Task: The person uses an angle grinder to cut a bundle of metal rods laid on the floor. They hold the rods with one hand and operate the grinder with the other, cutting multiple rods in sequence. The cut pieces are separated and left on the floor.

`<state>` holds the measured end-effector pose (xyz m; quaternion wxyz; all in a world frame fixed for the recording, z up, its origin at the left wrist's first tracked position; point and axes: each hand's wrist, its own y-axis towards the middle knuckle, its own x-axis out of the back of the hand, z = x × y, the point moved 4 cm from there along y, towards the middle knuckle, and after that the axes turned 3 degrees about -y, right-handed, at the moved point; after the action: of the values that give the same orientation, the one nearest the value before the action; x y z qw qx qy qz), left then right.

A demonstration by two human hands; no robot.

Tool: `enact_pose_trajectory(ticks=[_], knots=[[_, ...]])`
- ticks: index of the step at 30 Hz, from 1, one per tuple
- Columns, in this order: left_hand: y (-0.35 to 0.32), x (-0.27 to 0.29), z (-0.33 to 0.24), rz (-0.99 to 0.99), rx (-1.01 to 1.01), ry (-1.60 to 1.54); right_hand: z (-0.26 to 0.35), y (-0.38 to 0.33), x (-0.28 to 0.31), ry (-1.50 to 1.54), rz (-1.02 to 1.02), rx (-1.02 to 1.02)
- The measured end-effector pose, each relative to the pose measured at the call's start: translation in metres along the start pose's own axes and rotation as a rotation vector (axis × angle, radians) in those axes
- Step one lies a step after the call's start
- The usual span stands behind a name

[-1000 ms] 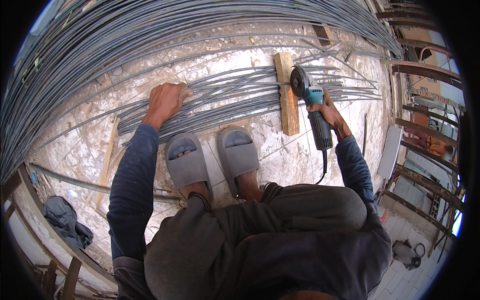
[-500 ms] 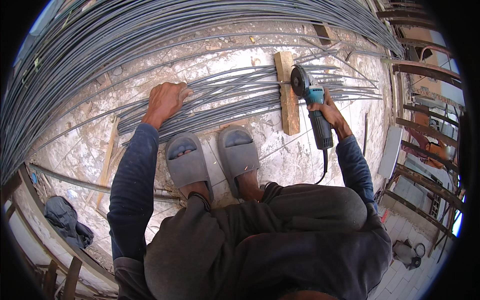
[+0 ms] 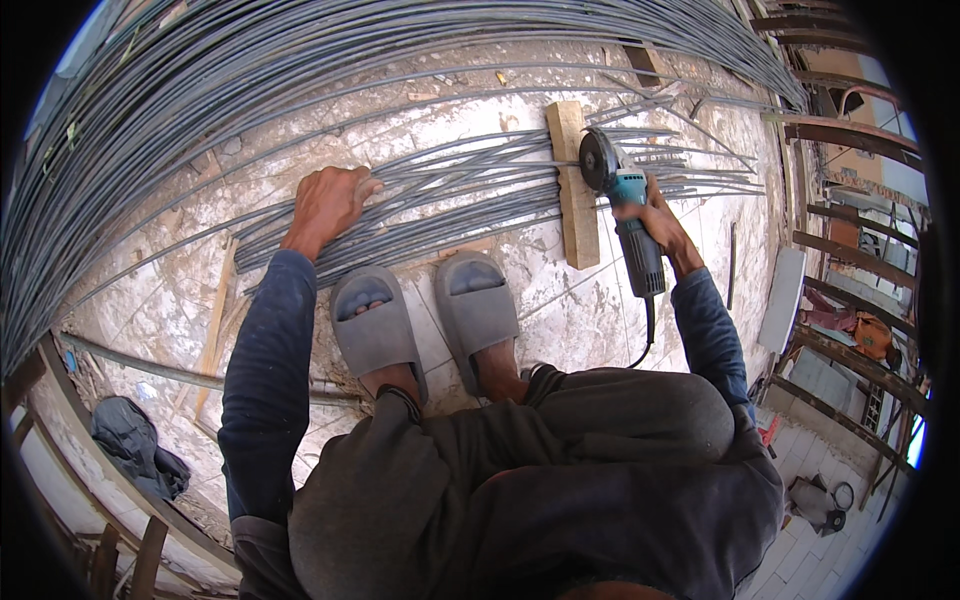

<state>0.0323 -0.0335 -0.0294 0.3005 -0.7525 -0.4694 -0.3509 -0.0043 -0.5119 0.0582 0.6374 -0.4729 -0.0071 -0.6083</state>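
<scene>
We record the right hand [image 3: 652, 215] wrapped around the body of a teal-and-black angle grinder [image 3: 642, 262], which points away from the wearer, its dark disc [image 3: 598, 160] at the far end. The disc overlaps the right edge of a wooden block [image 3: 576, 218] that lies across the view of the floor; we cannot tell whether disc and rod are in contact. A black cable [image 3: 651, 322] leaves the grinder's near end and curves toward the person's knee. The left hand [image 3: 332, 205] is closed, knuckles up, over the thin grey rods [image 3: 450, 205] near their left portion; the fingertips are hidden, so we cannot count how many it grips. We observe these rods running left to right, some crossing, with their right-hand ends spread beyond the block. Further off, a much larger bundle of long rods [image 3: 300, 60] arcs across the upper left. Both feet, in grey slides [image 3: 378, 335], rest on the floor between the forearms, just on the near side of the rods. We note a crumpled black sheet [image 3: 135, 445] at lower left.
</scene>
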Motion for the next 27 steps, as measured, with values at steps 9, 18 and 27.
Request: enact_pose_trajectory(ticks=[9,18,27], knots=[[-0.002,0.001,-0.003,0.035,0.018,0.0,0.005,-0.008,0.02,0.237,-0.089,0.037],[0.001,0.0,-0.004,0.048,0.011,0.024,-0.027,-0.024,0.036,0.409,-0.266,-0.055],[0.003,0.001,-0.002,0.02,-0.033,0.045,-0.067,-0.051,0.018,0.575,-0.395,-0.153]])
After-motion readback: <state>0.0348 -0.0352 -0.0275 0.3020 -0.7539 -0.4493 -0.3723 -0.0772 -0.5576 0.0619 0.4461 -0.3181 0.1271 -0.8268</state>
